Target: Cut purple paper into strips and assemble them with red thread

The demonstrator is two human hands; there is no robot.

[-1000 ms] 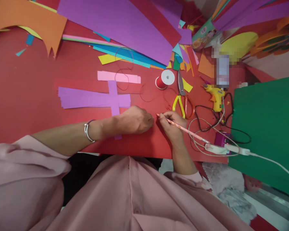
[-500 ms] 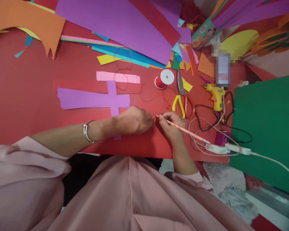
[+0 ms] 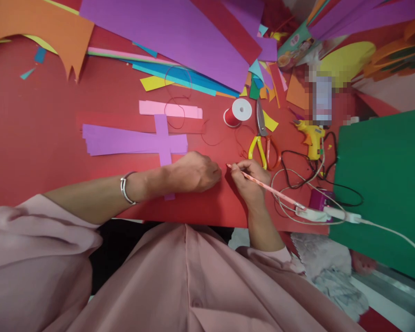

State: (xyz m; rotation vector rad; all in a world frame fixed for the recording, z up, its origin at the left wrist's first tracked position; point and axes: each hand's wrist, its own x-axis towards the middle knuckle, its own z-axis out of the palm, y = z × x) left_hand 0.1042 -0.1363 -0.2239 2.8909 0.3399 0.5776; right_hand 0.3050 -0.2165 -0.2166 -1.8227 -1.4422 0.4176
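Note:
My right hand [image 3: 251,182] grips a slim pink patterned pencil [image 3: 270,189], its tip pointing left toward my other hand. Closed with the knuckles up, my left hand [image 3: 198,173] rests over the red tabletop, a small gap from the pencil tip. Whatever its fingers hold, if anything, is hidden. Purple paper strips [image 3: 124,140] lie beyond my left wrist, with one purple strip [image 3: 163,138] crossing them and running under the forearm. Pink strips [image 3: 171,109] sit just past these. A spool of red thread [image 3: 235,114] stands beyond my hands, loose thread curling nearby.
Scissors [image 3: 261,131] with yellow and red handles lie past my right hand. Farther right are a yellow glue gun [image 3: 311,137], tangled cords, a power strip [image 3: 311,213] and a green board [image 3: 383,184]. Large purple sheets [image 3: 180,37] and paper scraps cover the far side.
My right hand and the pencil have shifted slightly to the right, widening the gap to my left hand. The left hand stays closed in nearly the same place.

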